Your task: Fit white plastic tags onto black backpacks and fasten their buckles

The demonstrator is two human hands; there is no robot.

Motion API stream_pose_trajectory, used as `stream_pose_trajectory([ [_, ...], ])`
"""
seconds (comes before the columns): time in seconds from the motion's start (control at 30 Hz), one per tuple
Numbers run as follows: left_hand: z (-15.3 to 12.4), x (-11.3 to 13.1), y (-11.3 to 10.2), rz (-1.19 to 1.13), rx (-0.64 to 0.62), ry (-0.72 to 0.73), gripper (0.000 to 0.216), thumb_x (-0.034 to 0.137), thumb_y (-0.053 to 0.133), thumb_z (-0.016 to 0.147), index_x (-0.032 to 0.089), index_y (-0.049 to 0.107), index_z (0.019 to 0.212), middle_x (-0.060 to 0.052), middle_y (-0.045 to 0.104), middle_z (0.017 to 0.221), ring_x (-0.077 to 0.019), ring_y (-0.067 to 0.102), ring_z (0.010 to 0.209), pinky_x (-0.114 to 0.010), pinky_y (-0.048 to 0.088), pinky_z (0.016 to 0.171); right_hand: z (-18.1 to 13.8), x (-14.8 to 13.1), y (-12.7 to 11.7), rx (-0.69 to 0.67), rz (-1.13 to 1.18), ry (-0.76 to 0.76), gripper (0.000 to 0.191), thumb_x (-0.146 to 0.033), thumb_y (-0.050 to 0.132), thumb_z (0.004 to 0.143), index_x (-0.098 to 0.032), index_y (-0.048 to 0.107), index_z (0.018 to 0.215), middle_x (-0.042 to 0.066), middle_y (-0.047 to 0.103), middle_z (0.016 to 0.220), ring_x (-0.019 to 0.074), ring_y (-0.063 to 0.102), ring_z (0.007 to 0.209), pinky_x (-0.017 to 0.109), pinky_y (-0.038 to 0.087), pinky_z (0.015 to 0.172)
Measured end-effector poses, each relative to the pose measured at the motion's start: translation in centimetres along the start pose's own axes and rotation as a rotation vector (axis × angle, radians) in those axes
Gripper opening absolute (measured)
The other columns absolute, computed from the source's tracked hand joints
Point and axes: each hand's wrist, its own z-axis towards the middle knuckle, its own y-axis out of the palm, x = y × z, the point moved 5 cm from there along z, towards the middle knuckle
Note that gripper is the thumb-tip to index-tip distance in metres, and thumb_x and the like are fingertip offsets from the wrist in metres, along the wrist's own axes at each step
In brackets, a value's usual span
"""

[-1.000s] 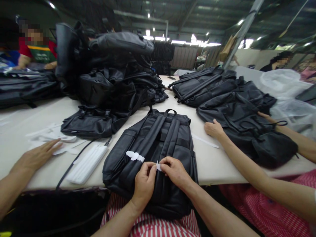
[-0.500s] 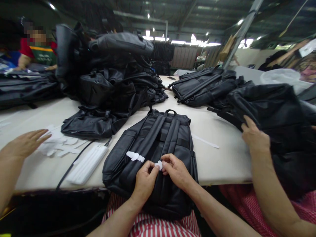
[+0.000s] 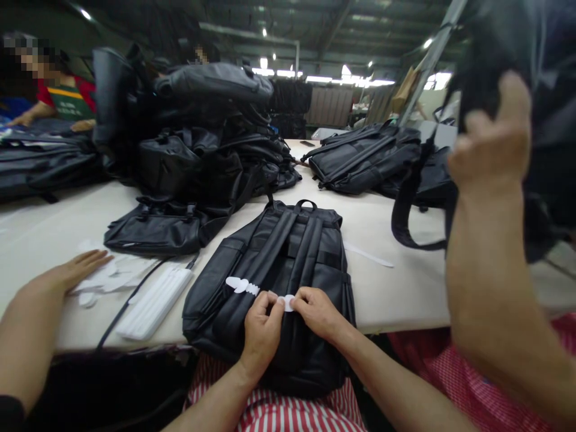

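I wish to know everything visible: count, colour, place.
Table: 1, off-white, centre
Backpack: 1, black, table front
Small piece: 1, white, over backpack
Cutouts: 1+, white, on backpack
Piled bags: many, black, table left
Other bags: several, black, right rear
Raised bag: 1, black, far right
Loose pieces: many, white, table left
Oblong block: 1, white, left of backpack
Cable: 1+, black, beside block
Narrow strip: 1, white, right of backpack
Striped garment: 1, red-white, lap
Co-worker: 1, red-green clothes, rear left
Left neighbour's hand: 1, bare, on loose pieces
Right neighbour's hand: 1, bare, by raised bag
Own left grip: 1, bare, on small piece
Own right grip: 1, bare, on small piece
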Motion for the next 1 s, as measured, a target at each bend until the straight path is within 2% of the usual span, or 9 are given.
stream_pose_trajectory([
  [0.13,-0.6,0.8,-0.1,0.082,-0.001,0.183,0.017,0.027,0.046,0.082,0.02,0.05,0.067,-0.001,0.052,0.071,-0.0153,0.051,0.071,-0.027,0.041,0.07,-0.3,1.0,0.4,-0.054,0.219,0.207,0.019,-0.022,0.05,0.07,-0.018,0.044,0.052,-0.007,0.038,0.043,0.0071,0.035,0.04,0.021,0.023,0.042],
  [0.2,-0.6,1.1,-0.2,0.096,-0.006,0.221,0.016,0.027,0.047,0.081,0.02,0.051,0.067,-0.001,0.053,0.071,-0.0157,0.051,0.072,-0.027,0.041,0.072,-0.5,1.2,0.6,-0.074,0.305,0.281,0.019,-0.024,0.05,0.07,-0.019,0.042,0.053,-0.008,0.037,0.042,0.0066,0.032,0.037,0.021,0.022,0.039],
  [0.3,-0.1,0.6,-0.4,0.048,0.012,0.066,0.019,0.03,0.048,0.079,0.019,0.051,0.064,0.0,0.053,0.066,-0.015,0.051,0.067,-0.026,0.041,0.067,-0.9,1.0,0.1,-0.029,0.234,0.201,0.021,-0.025,0.049,0.071,-0.019,0.042,0.053,-0.007,0.038,0.043,0.0073,0.034,0.04,0.021,0.025,0.043],
  [0.37,0.2,0.0,-0.1,-0.008,-0.042,-0.106,0.022,0.033,0.047,0.078,0.019,0.05,0.062,0.002,0.05,0.059,-0.0137,0.048,0.059,-0.025,0.04,0.06,-1.2,0.5,-0.6,0.044,0.096,0.058,0.021,-0.025,0.049,0.074,-0.018,0.044,0.054,-0.005,0.043,0.049,0.0087,0.04,0.048,0.021,0.029,0.049],
  [0.43,0.3,-0.3,0.3,-0.042,-0.111,-0.201,0.023,0.035,0.047,0.078,0.018,0.049,0.062,0.003,0.048,0.056,-0.013,0.047,0.056,-0.024,0.038,0.056,-1.5,0.2,-0.9,0.081,-0.003,-0.031,0.022,-0.025,0.049,0.076,-0.018,0.046,0.055,-0.003,0.048,0.054,0.01,0.044,0.055,0.021,0.031,0.054],
  [0.6,0.2,-0.2,0.7,0.006,-0.155,-0.15,0.025,0.04,0.049,0.078,0.018,0.052,0.066,0.002,0.053,0.063,-0.0145,0.051,0.065,-0.024,0.039,0.062,-1.6,0.5,-0.7,0.028,-0.037,0.01,0.023,-0.027,0.048,0.079,-0.019,0.046,0.057,-0.004,0.046,0.05,0.011,0.045,0.052,0.021,0.031,0.052],
  [0.7,0.1,0.0,0.7,-0.034,-0.116,-0.113,0.027,0.04,0.048,0.08,0.018,0.05,0.063,0.003,0.05,0.061,-0.0131,0.048,0.063,-0.023,0.038,0.062,-1.6,0.3,-0.8,0.016,-0.046,-0.002,0.024,-0.027,0.049,0.079,-0.019,0.046,0.057,-0.004,0.045,0.049,0.0108,0.044,0.052,0.021,0.03,0.052],
  [0.9,0.0,-0.5,1.2,-0.287,-0.093,-0.344,0.03,0.042,0.052,0.075,0.018,0.046,0.059,0.006,0.042,0.051,-0.0092,0.038,0.049,-0.021,0.034,0.049,-1.8,-0.1,-1.2,0.021,-0.077,-0.073,0.024,-0.026,0.049,0.077,-0.018,0.044,0.056,-0.003,0.046,0.055,0.01,0.043,0.056,0.021,0.028,0.053],
  [1.0,0.0,-0.1,1.0,-0.233,-0.072,-0.261,0.028,0.039,0.051,0.077,0.018,0.046,0.059,0.005,0.043,0.053,-0.0099,0.041,0.052,-0.022,0.036,0.053,-1.5,0.6,-1.1,-0.008,0.034,0.017,0.022,-0.024,0.05,0.075,-0.018,0.043,0.055,-0.004,0.043,0.051,0.0087,0.04,0.05,0.021,0.027,0.049],
])
